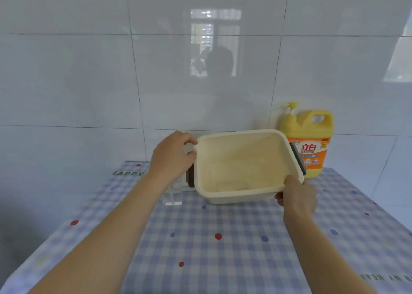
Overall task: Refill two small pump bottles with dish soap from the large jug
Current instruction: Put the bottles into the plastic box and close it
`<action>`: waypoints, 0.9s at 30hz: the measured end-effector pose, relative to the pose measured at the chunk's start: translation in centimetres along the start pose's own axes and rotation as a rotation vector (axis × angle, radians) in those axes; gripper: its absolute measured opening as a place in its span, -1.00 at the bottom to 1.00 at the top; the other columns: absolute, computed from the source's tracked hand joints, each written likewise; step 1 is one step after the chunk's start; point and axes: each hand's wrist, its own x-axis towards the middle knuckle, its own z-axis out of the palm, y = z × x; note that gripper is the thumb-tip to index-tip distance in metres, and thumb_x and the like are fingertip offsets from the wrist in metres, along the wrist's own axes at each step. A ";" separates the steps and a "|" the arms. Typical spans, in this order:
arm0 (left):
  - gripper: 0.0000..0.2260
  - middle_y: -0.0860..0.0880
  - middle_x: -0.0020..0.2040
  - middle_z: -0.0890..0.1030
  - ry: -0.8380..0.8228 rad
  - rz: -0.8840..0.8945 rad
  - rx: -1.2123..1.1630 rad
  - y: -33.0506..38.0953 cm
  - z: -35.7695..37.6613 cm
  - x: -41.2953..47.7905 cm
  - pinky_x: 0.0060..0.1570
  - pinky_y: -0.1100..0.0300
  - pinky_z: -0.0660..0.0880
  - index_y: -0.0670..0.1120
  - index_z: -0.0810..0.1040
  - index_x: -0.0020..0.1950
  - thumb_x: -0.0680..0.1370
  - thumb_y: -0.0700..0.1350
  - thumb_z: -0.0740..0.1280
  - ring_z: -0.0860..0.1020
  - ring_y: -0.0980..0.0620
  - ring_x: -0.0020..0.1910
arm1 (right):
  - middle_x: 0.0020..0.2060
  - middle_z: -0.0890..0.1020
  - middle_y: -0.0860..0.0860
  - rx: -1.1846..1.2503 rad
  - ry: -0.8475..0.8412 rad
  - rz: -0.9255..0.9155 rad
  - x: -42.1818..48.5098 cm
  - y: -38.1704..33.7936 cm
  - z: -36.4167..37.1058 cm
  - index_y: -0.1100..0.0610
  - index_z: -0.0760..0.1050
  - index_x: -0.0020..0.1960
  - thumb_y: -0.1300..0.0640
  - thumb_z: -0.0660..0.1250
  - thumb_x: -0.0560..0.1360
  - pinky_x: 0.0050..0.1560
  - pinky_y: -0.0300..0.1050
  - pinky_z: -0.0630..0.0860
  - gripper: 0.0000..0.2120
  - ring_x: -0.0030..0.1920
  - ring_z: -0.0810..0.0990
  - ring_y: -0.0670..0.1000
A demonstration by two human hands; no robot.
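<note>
A cream rectangular plastic tub with dark handles is tilted above the checked tablecloth, its inside bare. My left hand grips its far-left rim and my right hand grips its near-right corner. The large yellow dish soap jug with a pump and orange label stands upright against the wall, behind the tub's right side. A small clear bottle stands on the cloth under my left wrist, mostly hidden by my arm. No second small bottle shows.
The table carries a blue-and-white checked cloth with coloured dots and runs up to a white tiled wall. Its left and right edges drop off within view.
</note>
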 end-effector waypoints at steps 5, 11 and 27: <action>-0.51 -0.01 0.33 0.45 -0.254 -0.151 0.130 -3.4 -0.2 -0.1 0.17 0.09 0.43 0.01 0.40 0.37 0.46 -0.07 0.41 0.46 -0.01 0.27 | -0.31 0.60 0.12 -0.004 0.028 -0.001 -0.7 -0.3 0.9 0.16 0.46 -0.01 0.10 0.16 0.46 -0.17 0.01 0.54 -0.81 -0.21 0.64 0.17; -0.35 -0.03 0.21 0.50 0.040 -0.459 -0.636 -5.3 1.1 -1.8 0.09 0.16 0.42 -0.01 0.35 0.40 0.38 -0.22 0.54 0.49 0.02 0.16 | -0.36 0.56 0.08 -0.005 0.033 -0.015 -1.2 -0.1 0.8 0.14 0.44 -0.03 0.14 0.15 0.47 -0.12 0.07 0.55 -0.85 -0.25 0.62 0.17; -0.57 -0.05 0.06 0.59 0.414 -0.391 -0.700 -4.5 0.4 -1.6 -0.29 0.40 0.49 -0.05 0.41 0.17 0.42 -0.25 0.52 0.58 -0.01 -0.02 | -0.34 0.54 0.05 0.033 0.016 0.023 -0.4 0.2 0.6 0.12 0.43 -0.02 0.16 0.17 0.50 -0.12 0.07 0.58 -0.90 -0.27 0.61 0.12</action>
